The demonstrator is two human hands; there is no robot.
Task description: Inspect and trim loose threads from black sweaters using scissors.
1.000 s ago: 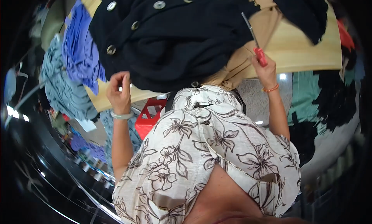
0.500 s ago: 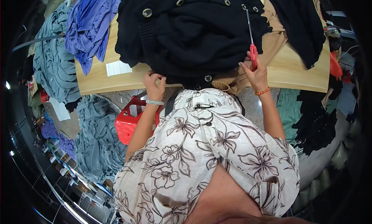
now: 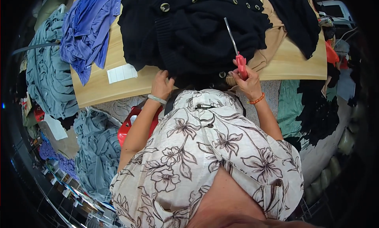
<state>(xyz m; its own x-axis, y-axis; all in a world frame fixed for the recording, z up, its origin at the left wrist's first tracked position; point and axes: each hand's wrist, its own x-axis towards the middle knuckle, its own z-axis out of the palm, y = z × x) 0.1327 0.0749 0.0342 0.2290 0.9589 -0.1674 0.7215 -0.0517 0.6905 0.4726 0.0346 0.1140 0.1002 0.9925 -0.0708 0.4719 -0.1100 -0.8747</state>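
A black knitted cardigan [image 3: 197, 42] with several large buttons is spread over the near part of the table, its lower edge hanging toward my lap. My left hand [image 3: 162, 86] is at its near left edge, fingers curled in against the knit. My right hand [image 3: 248, 84] grips red-handled scissors [image 3: 241, 64]. Their long slim metal blades look closed and point away from me, over the black knit. Beneath the right side of the cardigan lies a tan knitted garment [image 3: 272, 38].
The wooden table [image 3: 300, 68] also holds a white paper slip [image 3: 121, 73], purple garments [image 3: 85, 38] and another black knitted piece [image 3: 298, 23]. Grey-green garments [image 3: 49, 70] hang at the left. By my left forearm stands a red stool [image 3: 132, 121]. Green cloth [image 3: 290, 105] hangs at the right.
My right hand has moved left and slightly nearer with the scissors, whose tip has come off the button row and tilts left. My left hand has shifted slightly right. The view has shifted a little.
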